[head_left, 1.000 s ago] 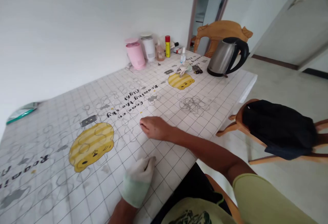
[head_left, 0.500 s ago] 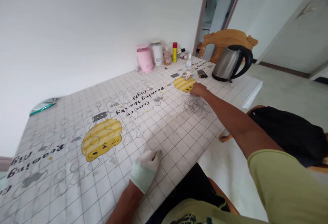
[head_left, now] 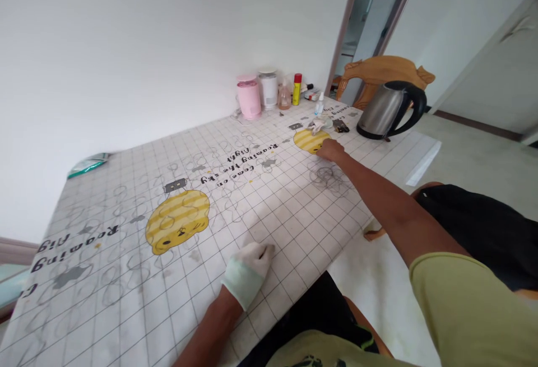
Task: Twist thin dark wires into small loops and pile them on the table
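On my camera, the crumpled white glove (head_left: pixel 321 125) lies on the far part of the gridded table (head_left: pixel 290 227), just beyond my bare right hand (head_left: pixel 330 150). That hand is curled low; I can't tell whether its fingers grip anything. My gloved left hand (head_left: pixel 249 269) rests clenched near the front edge. A dark small item (head_left: pixel 341 126) sits beside the glove, with the steel kettle (head_left: pixel 380 112) to its right and a small clear bottle (head_left: pixel 320 105) behind. Nothing visible stands between right hand and glove.
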A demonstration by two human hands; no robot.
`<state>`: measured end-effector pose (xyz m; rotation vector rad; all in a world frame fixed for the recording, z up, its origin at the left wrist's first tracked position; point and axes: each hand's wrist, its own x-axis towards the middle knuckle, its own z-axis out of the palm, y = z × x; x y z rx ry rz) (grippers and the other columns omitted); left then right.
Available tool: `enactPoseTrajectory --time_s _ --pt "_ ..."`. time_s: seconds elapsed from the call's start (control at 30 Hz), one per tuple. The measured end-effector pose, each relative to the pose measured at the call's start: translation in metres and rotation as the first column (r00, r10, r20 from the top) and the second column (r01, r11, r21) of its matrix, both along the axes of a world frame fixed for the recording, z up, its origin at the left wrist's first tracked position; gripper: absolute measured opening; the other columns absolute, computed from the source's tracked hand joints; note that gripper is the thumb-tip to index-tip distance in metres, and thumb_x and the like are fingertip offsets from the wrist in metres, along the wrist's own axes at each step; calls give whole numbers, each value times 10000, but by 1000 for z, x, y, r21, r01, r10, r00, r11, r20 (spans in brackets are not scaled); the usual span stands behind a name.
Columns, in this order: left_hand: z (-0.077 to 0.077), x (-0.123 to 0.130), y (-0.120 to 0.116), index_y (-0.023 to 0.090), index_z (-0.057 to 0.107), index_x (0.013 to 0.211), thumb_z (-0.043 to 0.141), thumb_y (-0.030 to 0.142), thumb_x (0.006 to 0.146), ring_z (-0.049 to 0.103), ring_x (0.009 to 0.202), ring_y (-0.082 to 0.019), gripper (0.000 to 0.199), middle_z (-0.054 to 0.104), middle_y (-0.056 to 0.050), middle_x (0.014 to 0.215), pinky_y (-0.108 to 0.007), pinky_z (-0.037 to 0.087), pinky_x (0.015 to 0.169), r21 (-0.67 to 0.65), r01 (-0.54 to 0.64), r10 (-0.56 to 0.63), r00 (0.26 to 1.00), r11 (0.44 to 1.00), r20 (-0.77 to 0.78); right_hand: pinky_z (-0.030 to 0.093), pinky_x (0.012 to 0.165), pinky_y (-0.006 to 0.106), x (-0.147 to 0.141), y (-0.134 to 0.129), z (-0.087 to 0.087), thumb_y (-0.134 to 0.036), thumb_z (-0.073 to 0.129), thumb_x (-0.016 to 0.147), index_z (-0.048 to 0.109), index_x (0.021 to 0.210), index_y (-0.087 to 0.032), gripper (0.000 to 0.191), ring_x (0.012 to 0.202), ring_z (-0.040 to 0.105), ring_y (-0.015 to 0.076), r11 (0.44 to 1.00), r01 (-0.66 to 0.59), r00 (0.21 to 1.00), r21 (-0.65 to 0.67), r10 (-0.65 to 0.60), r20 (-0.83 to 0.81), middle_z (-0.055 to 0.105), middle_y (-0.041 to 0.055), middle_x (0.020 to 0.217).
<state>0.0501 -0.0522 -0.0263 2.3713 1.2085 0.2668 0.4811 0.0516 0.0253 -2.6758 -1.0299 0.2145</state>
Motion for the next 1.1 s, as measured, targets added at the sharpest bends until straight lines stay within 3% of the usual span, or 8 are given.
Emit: enactPoseTrajectory --time_s 0.1,0.2,0.4,0.63,0.77,0.87,0.97,1.1 --pt "2 1 -2 215 748 735 493 335 1020 613 721 -157 401 673 -20 730 -274 406 708 9 -3 4 1000 1000 -10 518 914 306 -9 6 -1 -205 816 807 710 1175 -36 419 1134 676 288 1000 -7 1000 4 7 -5 712 240 1107" --pt "4 2 -3 229 777 782 498 338 1021 625 738 -167 383 684 -20 744 -274 418 718 21 -4 5 1000 1000 -2 514 921 312 -17 14 -3 -128 809 776 726 1122 -36 367 1139 677 296 1000 -6 999 12 7 -41 721 225 1053" --pt "1 2 1 206 759 767 479 320 1031 642 770 -171 402 706 -37 779 -277 423 731 15 44 -44 999 999 -20 544 695 299 -15 10 8 -106 754 815 730 888 -22 113 751 700 232 999 30 978 42 -21 -208 688 138 705" --pt "2 -1 -1 213 765 784 495 346 1031 656 791 -164 390 726 -29 800 -265 444 753 0 8 -8 1000 1000 23 501 525 222 -27 -15 36 -142 659 908 683 965 -59 103 591 623 138 944 55 936 326 65 -345 712 102 738" --pt "10 -6 2 250 817 939 543 327 1009 710 894 -185 293 783 -24 894 -270 492 837 -68 -140 150 974 988 172 450 448 208 -61 -27 46 -143 671 888 664 889 -100 44 556 617 114 902 -37 908 430 210 -363 752 125 836" --pt "21 -12 10 264 796 1161 566 356 998 733 1018 -210 296 811 -23 1007 -292 514 936 -169 -287 328 890 943 319 414 410 211 -100 -39 47 -140 683 866 657 820 -120 56 522 604 98 844 -186 839 503 403 -365 767 137 880" --pt "29 -17 20 204 711 1345 551 394 1003 741 929 -200 423 802 -50 1092 -301 541 906 -279 -306 401 818 910 413 381 389 214 -141 -49 44 -166 678 873 656 794 -142 86 453 547 78 772 -317 745 551 562 -359 772 117 847" --pt "28 -22 32 144 585 1478 590 379 979 712 867 -170 552 757 -93 1236 -280 554 812 -367 -262 432 730 893 529 379 391 205 -189 -51 34 -222 693 881 646 809 -158 107 487 586 94 714 -365 656 598 653 -379 779 142 896"
